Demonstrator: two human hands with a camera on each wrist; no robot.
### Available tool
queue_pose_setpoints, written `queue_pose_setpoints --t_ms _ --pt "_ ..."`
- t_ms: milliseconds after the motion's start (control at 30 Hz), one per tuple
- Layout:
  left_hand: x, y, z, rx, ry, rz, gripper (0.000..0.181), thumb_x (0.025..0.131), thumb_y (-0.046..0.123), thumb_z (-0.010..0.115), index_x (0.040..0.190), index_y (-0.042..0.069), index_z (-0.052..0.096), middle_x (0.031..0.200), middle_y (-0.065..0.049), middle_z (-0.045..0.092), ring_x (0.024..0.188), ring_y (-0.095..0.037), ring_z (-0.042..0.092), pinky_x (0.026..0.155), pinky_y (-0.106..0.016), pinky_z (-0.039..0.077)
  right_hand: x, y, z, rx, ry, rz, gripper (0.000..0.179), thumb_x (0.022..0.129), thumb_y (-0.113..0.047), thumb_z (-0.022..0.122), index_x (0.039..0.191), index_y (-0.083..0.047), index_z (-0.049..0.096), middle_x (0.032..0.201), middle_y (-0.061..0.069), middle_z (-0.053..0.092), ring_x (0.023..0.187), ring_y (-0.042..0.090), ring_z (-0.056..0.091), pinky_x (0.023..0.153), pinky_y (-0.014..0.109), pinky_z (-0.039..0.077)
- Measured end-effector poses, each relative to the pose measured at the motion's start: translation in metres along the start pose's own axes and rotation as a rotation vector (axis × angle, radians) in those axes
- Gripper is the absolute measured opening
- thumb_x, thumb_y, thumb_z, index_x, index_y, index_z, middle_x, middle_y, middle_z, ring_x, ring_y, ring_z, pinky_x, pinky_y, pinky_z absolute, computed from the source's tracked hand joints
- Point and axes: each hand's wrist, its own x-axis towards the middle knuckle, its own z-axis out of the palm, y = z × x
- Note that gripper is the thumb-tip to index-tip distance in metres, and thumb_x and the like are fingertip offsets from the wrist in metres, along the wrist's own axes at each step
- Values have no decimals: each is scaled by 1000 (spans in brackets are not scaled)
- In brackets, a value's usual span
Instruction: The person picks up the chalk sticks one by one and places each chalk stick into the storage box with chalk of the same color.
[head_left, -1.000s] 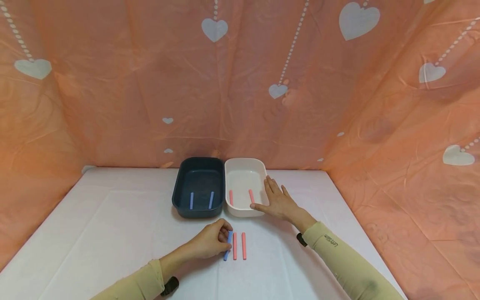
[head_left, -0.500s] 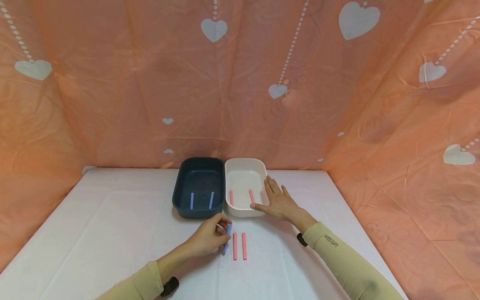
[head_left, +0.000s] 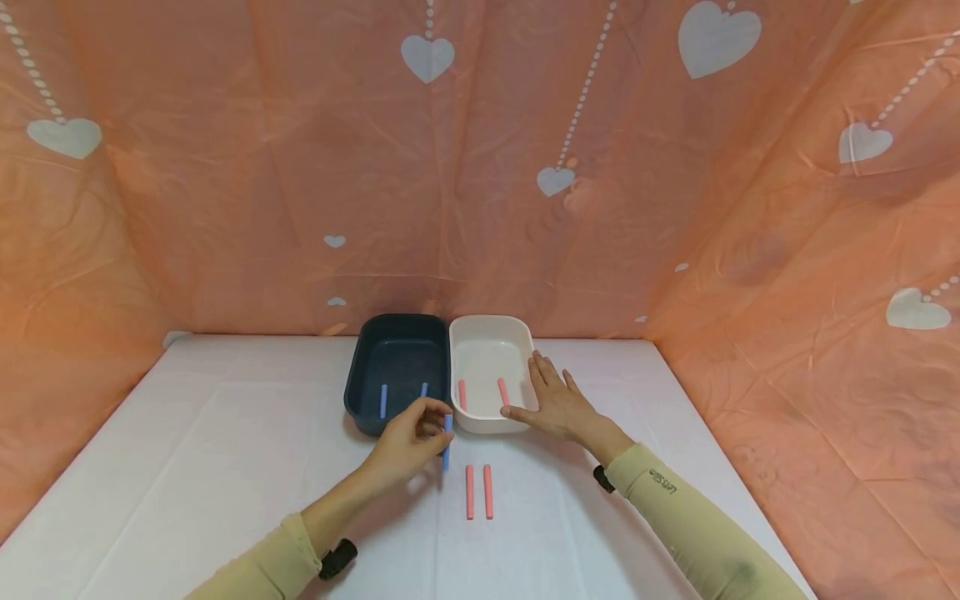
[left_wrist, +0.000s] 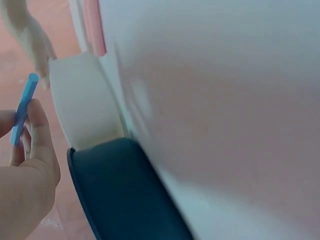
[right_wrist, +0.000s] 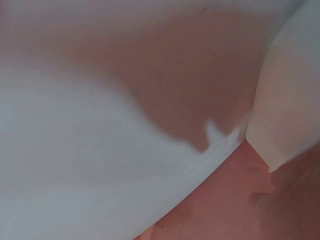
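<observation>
My left hand (head_left: 405, 442) pinches a blue chalk stick (head_left: 446, 460) between thumb and fingers, raised near the front right corner of the dark tray (head_left: 367, 421). In the left wrist view the blue chalk stick (left_wrist: 28, 91) slants upward from the fingertips. Two blue sticks lie in the dark tray; the hand partly covers the right one (head_left: 424, 388). My right hand (head_left: 562, 408) rests on the white tray (head_left: 491, 424) at its right side, fingers straight, thumb at the front rim. Inside that tray are two pink sticks (head_left: 462, 395). The right wrist view shows the hand only at its lower right edge.
Two pink chalk sticks (head_left: 470, 492) lie side by side on the white tablecloth (head_left: 225, 467) in front of the trays. Both trays stand against each other near the table's back edge. An orange curtain (head_left: 300, 167) with white hearts hangs behind and at both sides.
My left hand has lifted the blue chalk stick from beside the two pink ones and carried it away from me toward the dark tray. The right hand has stayed still.
</observation>
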Motion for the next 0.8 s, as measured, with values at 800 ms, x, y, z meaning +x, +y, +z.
queue_pose_setpoints --t_ms 800 --pt "31 4 -44 46 140 -8 32 99 3 69 129 -1 58 112 -18 63 95 -25 71 74 -32 61 2 3 0 4 -7 -5 113 94 -75 54 165 1 9 174 15 3 160 31 5 127 55 6"
